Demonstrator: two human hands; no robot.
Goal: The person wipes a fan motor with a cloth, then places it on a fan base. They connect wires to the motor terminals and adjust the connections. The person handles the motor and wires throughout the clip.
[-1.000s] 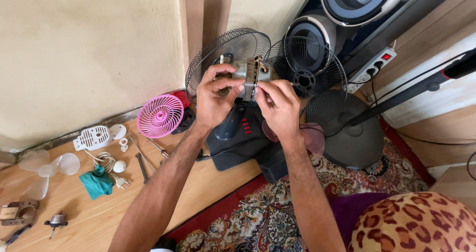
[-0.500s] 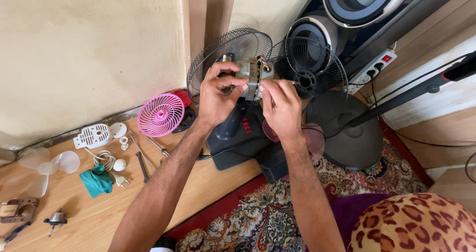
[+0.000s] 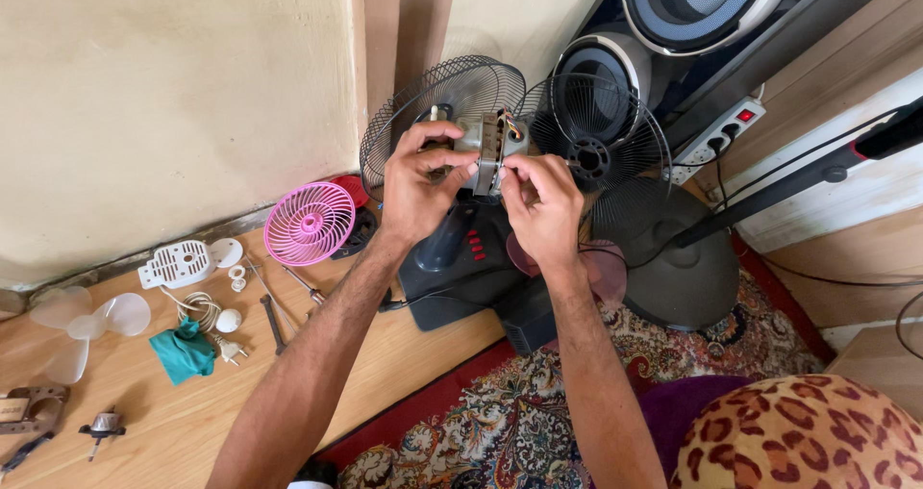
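Both hands were raised over the dark fan base [image 3: 461, 268], closed on a small grey fan motor [image 3: 488, 141] held in the air in front of the black wire fan guard [image 3: 452, 95]; the left hand [image 3: 415, 186] wrapped round the motor's left end, thumb and fingers clamped on the casing; the right hand [image 3: 543, 205] pinched its right side with fingertips, thumb and forefinger drawn together near the seam, though whether they held a small part there could not be told; coloured wires [image 3: 512, 124] stuck out at the top of the motor. The motor looked dense and stiff for its size, metal-cased and probably not slippery, so a firm grasp round the body seemed the right hold; the thin wires looked fragile and best left untouched. On the wooden floor [image 3: 144, 412] to the left lay a pink fan grille [image 3: 310, 223], a white plastic cover [image 3: 176, 263], clear fan blades [image 3: 87, 321], a teal cloth [image 3: 185, 352] and a white cord with plug [image 3: 207, 314]; a second wire guard [image 3: 601, 133] and a round stand base [image 3: 673, 258] stood to the right.
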